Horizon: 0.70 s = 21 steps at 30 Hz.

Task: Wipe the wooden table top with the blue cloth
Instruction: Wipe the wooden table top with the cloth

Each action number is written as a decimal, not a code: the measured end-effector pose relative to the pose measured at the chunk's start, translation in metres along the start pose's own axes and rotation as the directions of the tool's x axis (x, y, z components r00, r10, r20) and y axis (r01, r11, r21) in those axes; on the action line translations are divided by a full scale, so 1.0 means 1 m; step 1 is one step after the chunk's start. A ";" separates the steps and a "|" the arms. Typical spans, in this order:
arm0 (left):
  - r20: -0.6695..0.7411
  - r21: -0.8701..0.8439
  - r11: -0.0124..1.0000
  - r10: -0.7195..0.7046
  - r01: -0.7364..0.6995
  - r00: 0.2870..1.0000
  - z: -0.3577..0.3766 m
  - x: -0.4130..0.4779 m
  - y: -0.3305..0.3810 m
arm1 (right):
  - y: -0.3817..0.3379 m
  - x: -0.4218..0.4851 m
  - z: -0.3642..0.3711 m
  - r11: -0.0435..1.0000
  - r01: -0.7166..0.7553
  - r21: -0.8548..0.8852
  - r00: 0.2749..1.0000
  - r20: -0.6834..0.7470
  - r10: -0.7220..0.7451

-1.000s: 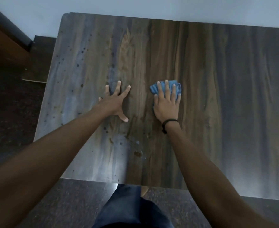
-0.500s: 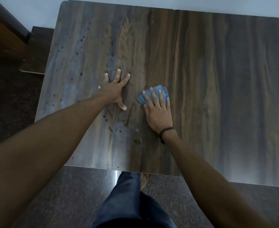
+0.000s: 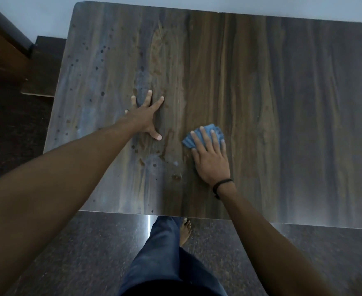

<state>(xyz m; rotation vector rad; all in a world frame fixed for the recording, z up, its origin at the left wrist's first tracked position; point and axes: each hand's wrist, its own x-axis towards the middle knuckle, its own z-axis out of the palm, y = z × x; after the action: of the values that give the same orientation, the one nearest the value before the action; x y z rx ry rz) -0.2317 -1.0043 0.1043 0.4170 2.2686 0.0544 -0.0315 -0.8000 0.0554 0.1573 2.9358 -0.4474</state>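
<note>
The dark wooden table top (image 3: 282, 103) fills most of the head view, with dark spots and smears on its left half. My right hand (image 3: 211, 159) lies flat on the crumpled blue cloth (image 3: 206, 131), fingers straight, pressing it onto the wood near the table's middle. Only the cloth's far edge shows past my fingertips. My left hand (image 3: 146, 116) rests spread flat on the bare wood to the left of the cloth, holding nothing.
The table's near edge (image 3: 175, 215) runs just above my leg and bare foot (image 3: 185, 231) on the dark speckled floor. A pale wall lies behind the table. A dark wooden piece (image 3: 3, 45) stands at the far left.
My right hand has dragged the blue cloth toward me and slightly left across the wood. My left hand has stayed planted in the same spot.
</note>
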 end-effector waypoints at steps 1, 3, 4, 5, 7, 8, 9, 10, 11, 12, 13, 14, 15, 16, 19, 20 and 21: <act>0.014 0.005 1.000 0.003 -0.003 1.000 0.006 -0.004 -0.002 | 0.000 0.009 -0.003 0.998 -0.066 0.017 0.998 -0.011 0.066; 0.047 0.020 1.000 0.000 0.000 0.999 0.021 -0.013 -0.004 | -0.013 0.024 -0.005 0.984 -0.176 0.041 0.984 -0.028 0.177; 0.057 0.027 1.000 -0.005 0.004 0.998 0.031 -0.017 -0.004 | -0.022 0.024 -0.003 0.982 -0.181 0.047 0.983 -0.025 0.182; 0.057 0.032 0.999 -0.007 0.005 0.998 0.040 -0.022 -0.004 | -0.029 0.016 0.000 0.989 -0.144 0.040 0.989 -0.019 0.145; 0.033 0.029 1.000 0.002 -0.003 0.999 0.052 -0.028 -0.005 | -0.029 -0.014 0.008 1.000 0.005 -0.016 1.000 -0.008 -0.005; 0.023 0.024 1.000 0.010 -0.011 1.000 0.054 -0.029 -0.005 | -0.021 -0.030 0.008 0.998 0.056 -0.035 0.998 0.001 -0.056; 0.021 0.020 1.000 0.014 -0.014 1.000 0.053 -0.029 -0.005 | -0.010 -0.040 0.007 0.997 0.073 -0.039 0.997 0.015 -0.073; 0.023 0.020 1.000 0.008 -0.009 1.000 0.052 -0.029 -0.003 | 0.000 -0.039 0.005 0.998 0.062 -0.033 0.998 0.017 -0.061; 0.030 0.025 1.000 -0.005 0.004 1.000 0.049 -0.030 -0.002 | 0.005 -0.032 0.003 1.000 0.020 -0.014 1.000 0.010 -0.019; 0.039 0.032 0.999 -0.017 0.016 0.999 0.047 -0.031 -0.001 | 0.005 -0.021 0.001 0.999 -0.046 0.009 0.999 -0.008 0.046; 0.042 0.037 0.999 -0.022 0.020 0.999 0.046 -0.032 0.001 | 0.000 -0.008 0.000 0.993 -0.118 0.033 0.992 -0.033 0.119; 0.040 0.040 0.999 -0.023 0.021 0.999 0.046 -0.033 0.002 | -0.009 0.002 0.000 0.984 -0.168 0.054 0.985 -0.039 0.170; 0.038 0.042 0.999 -0.026 0.024 0.999 0.046 -0.035 0.004 | -0.020 0.007 0.002 0.982 -0.180 0.063 0.982 -0.042 0.183; 0.038 0.045 0.999 -0.030 0.028 0.999 0.045 -0.037 0.006 | -0.030 0.003 0.006 0.987 -0.152 0.058 0.987 -0.045 0.155; 0.032 0.052 0.998 -0.043 0.041 0.999 0.043 -0.042 0.009 | -0.032 -0.042 0.021 0.999 0.045 -0.027 0.998 -0.034 -0.046; 0.033 0.052 0.998 -0.041 0.039 0.999 0.042 -0.043 0.009 | -0.022 -0.055 0.021 0.997 0.073 -0.040 0.997 -0.017 -0.073; 0.030 0.050 0.998 -0.034 0.033 0.999 0.042 -0.043 0.009 | -0.010 -0.059 0.018 0.996 0.076 -0.042 0.997 -0.013 -0.076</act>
<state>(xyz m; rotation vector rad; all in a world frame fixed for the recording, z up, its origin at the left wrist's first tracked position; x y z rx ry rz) -0.1718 -1.0131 0.1088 0.4029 2.2495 -0.0256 0.0281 -0.8200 0.0522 0.0440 2.9705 -0.3977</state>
